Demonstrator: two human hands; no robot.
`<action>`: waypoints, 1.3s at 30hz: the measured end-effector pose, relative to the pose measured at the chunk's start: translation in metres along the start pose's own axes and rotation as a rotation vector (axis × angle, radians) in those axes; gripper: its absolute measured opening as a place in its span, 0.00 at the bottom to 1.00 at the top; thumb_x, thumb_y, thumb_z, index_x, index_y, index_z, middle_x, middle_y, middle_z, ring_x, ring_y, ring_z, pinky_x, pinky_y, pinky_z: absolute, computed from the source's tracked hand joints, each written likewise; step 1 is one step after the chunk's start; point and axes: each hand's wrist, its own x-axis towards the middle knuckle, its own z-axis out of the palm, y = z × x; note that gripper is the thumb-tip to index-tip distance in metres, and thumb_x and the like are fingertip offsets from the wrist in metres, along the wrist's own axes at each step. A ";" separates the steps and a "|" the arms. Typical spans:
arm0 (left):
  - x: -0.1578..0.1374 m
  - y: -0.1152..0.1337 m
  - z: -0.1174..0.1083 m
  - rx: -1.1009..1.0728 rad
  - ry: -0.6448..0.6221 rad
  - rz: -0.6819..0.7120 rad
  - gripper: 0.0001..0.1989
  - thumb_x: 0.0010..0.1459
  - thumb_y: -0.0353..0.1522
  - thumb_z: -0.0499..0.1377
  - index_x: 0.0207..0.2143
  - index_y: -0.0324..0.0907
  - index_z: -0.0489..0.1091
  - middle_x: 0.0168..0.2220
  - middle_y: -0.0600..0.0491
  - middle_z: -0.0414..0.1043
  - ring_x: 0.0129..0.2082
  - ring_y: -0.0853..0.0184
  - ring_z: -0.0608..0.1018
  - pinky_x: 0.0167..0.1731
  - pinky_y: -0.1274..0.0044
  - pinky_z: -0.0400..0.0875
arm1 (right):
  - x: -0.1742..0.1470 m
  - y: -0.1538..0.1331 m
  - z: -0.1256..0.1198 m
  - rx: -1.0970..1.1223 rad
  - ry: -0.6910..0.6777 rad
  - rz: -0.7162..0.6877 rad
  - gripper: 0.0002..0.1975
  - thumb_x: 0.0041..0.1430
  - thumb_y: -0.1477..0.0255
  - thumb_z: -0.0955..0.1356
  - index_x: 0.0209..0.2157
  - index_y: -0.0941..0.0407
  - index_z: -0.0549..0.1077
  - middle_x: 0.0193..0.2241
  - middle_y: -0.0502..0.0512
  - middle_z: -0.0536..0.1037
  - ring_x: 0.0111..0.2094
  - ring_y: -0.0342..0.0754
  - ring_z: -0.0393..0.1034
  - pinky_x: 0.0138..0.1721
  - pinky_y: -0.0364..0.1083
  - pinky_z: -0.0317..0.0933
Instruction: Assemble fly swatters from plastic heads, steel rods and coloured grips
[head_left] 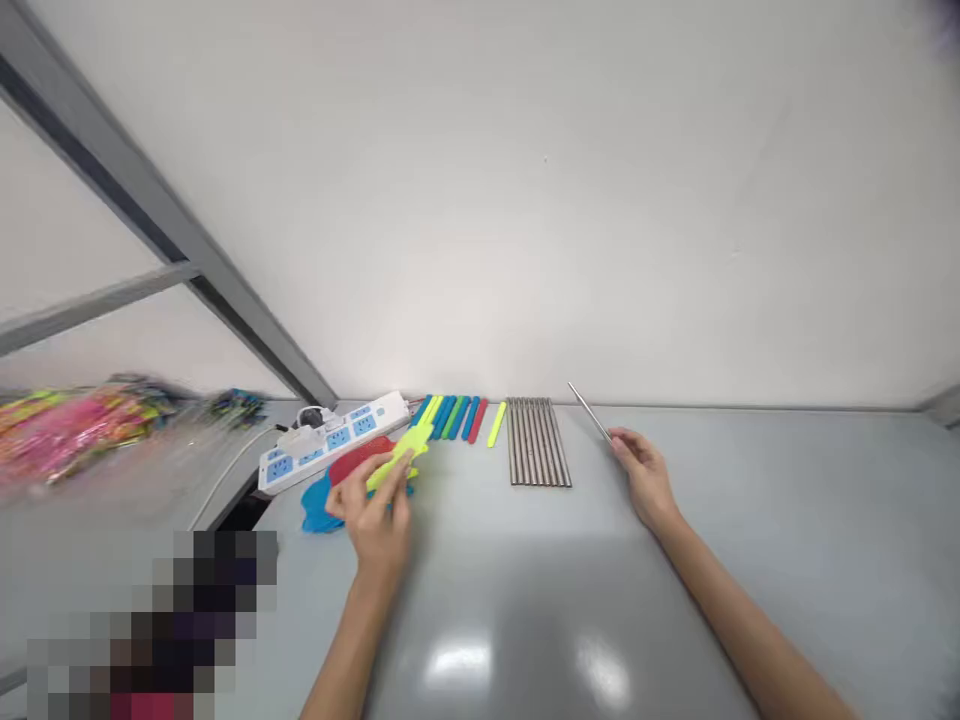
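My left hand (379,525) is closed on a flat yellow hand-shaped piece (413,441), with its finger-like tips pointing to the far right. Under and beside it lie a red flat piece (358,458) and a blue flat piece (318,508), partly covered by my fingers. Between the thumb and fingers of my right hand (646,482) is a thin metal rod (589,411), tilted up to the left above the table. Left of that hand, several similar metal rods (537,442) lie side by side in a row.
Short blue, green, red and yellow strips (454,418) line the back of the grey table (480,560). A white power strip (337,437) with plugs and a cable sits at the left. Beyond a metal frame (150,180) are colourful bundles (90,430). A white wall rises behind.
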 end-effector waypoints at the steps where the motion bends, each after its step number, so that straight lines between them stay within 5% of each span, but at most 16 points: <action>1: 0.000 0.002 0.001 -0.034 -0.010 0.031 0.13 0.48 0.24 0.57 0.36 0.45 0.71 0.37 0.49 0.68 0.36 0.65 0.70 0.38 0.69 0.53 | 0.000 0.000 -0.001 0.012 0.005 0.007 0.08 0.44 0.69 0.69 0.31 0.55 0.73 0.31 0.50 0.71 0.31 0.44 0.65 0.38 0.45 0.56; 8: -0.004 0.027 -0.007 -0.211 -0.102 0.176 0.19 0.47 0.20 0.56 0.39 0.48 0.69 0.33 0.51 0.68 0.35 0.66 0.70 0.37 0.71 0.57 | 0.001 -0.005 -0.011 0.121 -0.039 0.102 0.07 0.44 0.70 0.68 0.30 0.54 0.73 0.29 0.52 0.72 0.23 0.42 0.63 0.27 0.44 0.58; 13: -0.033 0.056 -0.024 -0.240 -0.398 0.213 0.20 0.50 0.19 0.51 0.42 0.47 0.67 0.38 0.49 0.67 0.41 0.64 0.68 0.40 0.69 0.56 | -0.001 -0.007 -0.015 0.193 -0.066 0.107 0.04 0.41 0.75 0.66 0.23 0.55 0.72 0.24 0.50 0.69 0.17 0.37 0.55 0.18 0.42 0.52; 20: -0.069 0.076 -0.032 -0.257 -0.716 0.091 0.12 0.54 0.28 0.51 0.40 0.46 0.67 0.43 0.48 0.63 0.44 0.62 0.65 0.41 0.69 0.58 | -0.004 -0.007 -0.011 0.236 -0.147 0.095 0.06 0.45 0.75 0.64 0.26 0.56 0.72 0.22 0.49 0.64 0.14 0.35 0.48 0.14 0.40 0.43; 28: -0.058 0.077 -0.023 -0.206 -0.800 -0.022 0.11 0.55 0.37 0.49 0.35 0.46 0.69 0.44 0.50 0.61 0.46 0.63 0.63 0.45 0.70 0.55 | -0.007 -0.010 -0.012 0.201 -0.205 0.073 0.06 0.46 0.74 0.64 0.27 0.55 0.72 0.22 0.48 0.65 0.13 0.34 0.47 0.13 0.40 0.40; 31: -0.051 0.075 -0.016 -0.076 -0.809 -0.106 0.17 0.53 0.42 0.49 0.43 0.46 0.64 0.48 0.47 0.58 0.49 0.60 0.60 0.47 0.68 0.53 | -0.007 -0.009 -0.012 0.186 -0.233 0.067 0.06 0.46 0.74 0.64 0.27 0.55 0.72 0.21 0.48 0.65 0.12 0.35 0.47 0.12 0.40 0.39; 35: -0.042 0.072 -0.007 0.114 -0.912 -0.240 0.38 0.45 0.51 0.50 0.55 0.40 0.50 0.49 0.39 0.53 0.50 0.52 0.56 0.44 0.64 0.51 | -0.007 -0.007 -0.013 0.181 -0.243 0.064 0.06 0.46 0.74 0.64 0.27 0.55 0.72 0.19 0.48 0.66 0.12 0.35 0.47 0.12 0.40 0.39; 39: -0.034 0.071 -0.003 0.111 -1.000 -0.217 0.37 0.48 0.47 0.50 0.57 0.42 0.44 0.47 0.42 0.57 0.47 0.55 0.60 0.44 0.67 0.51 | -0.006 -0.006 -0.014 0.176 -0.235 0.062 0.06 0.46 0.74 0.63 0.27 0.55 0.71 0.19 0.48 0.66 0.12 0.35 0.47 0.12 0.40 0.39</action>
